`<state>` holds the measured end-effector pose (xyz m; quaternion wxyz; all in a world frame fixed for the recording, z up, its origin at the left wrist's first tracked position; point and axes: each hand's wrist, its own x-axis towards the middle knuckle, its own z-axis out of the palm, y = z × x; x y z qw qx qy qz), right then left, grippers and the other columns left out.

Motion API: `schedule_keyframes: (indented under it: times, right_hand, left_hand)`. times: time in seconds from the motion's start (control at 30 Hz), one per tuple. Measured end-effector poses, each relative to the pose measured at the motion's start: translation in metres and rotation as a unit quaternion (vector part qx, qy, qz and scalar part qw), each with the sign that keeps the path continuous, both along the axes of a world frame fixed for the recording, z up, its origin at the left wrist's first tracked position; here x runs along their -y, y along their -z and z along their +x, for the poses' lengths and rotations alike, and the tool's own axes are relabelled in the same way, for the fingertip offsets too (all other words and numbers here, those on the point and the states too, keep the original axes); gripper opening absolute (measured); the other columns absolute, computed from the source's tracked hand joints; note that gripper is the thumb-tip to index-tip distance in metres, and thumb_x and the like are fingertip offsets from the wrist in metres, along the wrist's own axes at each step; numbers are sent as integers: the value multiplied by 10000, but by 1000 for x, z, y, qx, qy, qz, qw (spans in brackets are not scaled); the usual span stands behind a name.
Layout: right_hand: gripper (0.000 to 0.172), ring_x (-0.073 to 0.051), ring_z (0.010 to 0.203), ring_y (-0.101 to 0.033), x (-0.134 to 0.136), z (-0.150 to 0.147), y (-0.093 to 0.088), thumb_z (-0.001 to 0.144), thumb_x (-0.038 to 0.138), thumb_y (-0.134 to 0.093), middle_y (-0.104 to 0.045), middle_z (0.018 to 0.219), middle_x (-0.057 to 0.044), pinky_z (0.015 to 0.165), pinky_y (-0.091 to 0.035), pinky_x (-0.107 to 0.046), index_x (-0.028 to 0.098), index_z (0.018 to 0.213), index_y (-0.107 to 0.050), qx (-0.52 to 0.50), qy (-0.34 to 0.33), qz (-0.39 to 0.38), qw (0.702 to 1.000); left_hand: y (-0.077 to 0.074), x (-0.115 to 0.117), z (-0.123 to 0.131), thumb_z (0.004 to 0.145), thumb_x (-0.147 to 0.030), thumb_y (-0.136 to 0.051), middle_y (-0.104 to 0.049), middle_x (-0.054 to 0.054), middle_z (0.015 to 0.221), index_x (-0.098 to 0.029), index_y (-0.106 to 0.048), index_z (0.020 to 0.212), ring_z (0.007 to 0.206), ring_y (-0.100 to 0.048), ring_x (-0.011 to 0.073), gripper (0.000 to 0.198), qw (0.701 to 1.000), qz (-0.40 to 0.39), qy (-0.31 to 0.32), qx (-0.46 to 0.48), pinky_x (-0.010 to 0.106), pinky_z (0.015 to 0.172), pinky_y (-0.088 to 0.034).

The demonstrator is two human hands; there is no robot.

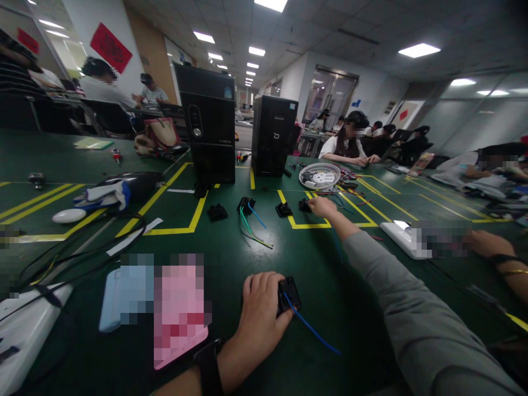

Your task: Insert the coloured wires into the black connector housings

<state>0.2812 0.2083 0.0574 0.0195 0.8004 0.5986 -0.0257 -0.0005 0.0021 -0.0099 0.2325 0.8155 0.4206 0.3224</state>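
Note:
My left hand (262, 305) is closed around a small black plastic block (290, 296), near the front of the table. A blue wire (315, 330) trails from the block to the right. Farther off, my right hand (323, 208) stretches out with its fingertips pinched on another black plastic part (304, 205). Beside that part, to the left, lies a similar black part (284, 209). More to the left is a black block (246, 205) with green and blue wires (249, 228) coming out, then one more black part (217, 212).
Two black computer towers (212, 126) stand at the back. A white basket (319, 176) sits behind my right hand. Blue and pink items (181, 313), partly blurred, lie at the front left. At the right, another person's hand (490, 245) is near a white power strip (402, 239).

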Motion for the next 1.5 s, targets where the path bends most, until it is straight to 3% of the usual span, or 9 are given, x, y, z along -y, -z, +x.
schedule_keyframes:
  times: [0.73,1.0,1.13,1.2,1.27,1.43,1.5]
  right_hand:
    - [309,-210,1014,-574,-17,-3,-10,921,318,-538,-549,1207,-87,852,-497,-416,171,1193,-540,5,-25,-49,998]
    - [307,-197,961,-590,-4,-5,-12,915,323,-545,-573,1152,-77,820,-506,-401,167,1180,-544,-10,-39,-17,999]
    - [389,-282,1141,-482,21,-13,-15,886,266,-550,-503,1263,-128,936,-407,-449,182,1259,-477,-1,-75,102,992]
    - [350,-294,1191,-426,41,-21,-14,899,240,-483,-493,1271,-146,972,-360,-419,171,1243,-467,-5,-107,167,980]
    - [262,-272,1132,-465,67,-32,-9,908,255,-440,-551,1168,-138,942,-370,-372,162,1145,-501,-20,-146,204,968]
    - [93,-169,838,-572,150,-62,8,853,294,-531,-612,877,-32,742,-436,-257,203,843,-526,-80,-268,191,941]
    - [87,-141,766,-574,182,-73,13,841,277,-556,-606,805,-5,691,-434,-237,204,808,-521,-152,-334,161,916]
  left_hand:
    - [-3,1,0,708,-187,-684,-575,45,1048,-218,-505,1043,1005,-490,267,381,1000,-8,1,-2,472,938,-322]
    - [-3,0,0,712,-185,-689,-571,43,1044,-213,-506,1042,1005,-484,262,378,1000,-9,2,-2,474,948,-308]
    - [-3,0,0,711,-189,-687,-576,49,1048,-214,-507,1051,1009,-490,267,385,1000,0,0,-1,470,941,-313]
    - [-3,1,0,713,-192,-686,-578,49,1048,-213,-510,1050,1007,-494,266,380,1000,1,-1,-4,464,938,-317]
    - [-4,1,0,722,-191,-677,-581,47,1046,-212,-513,1051,1008,-495,264,369,1000,4,-2,-10,455,936,-320]
    - [-4,1,0,719,-192,-663,-584,53,1051,-211,-517,1061,1014,-501,268,372,1000,12,-3,-25,445,929,-328]
    - [-3,1,0,721,-195,-655,-584,55,1054,-210,-515,1062,1019,-502,269,369,999,17,-3,-27,445,927,-331]
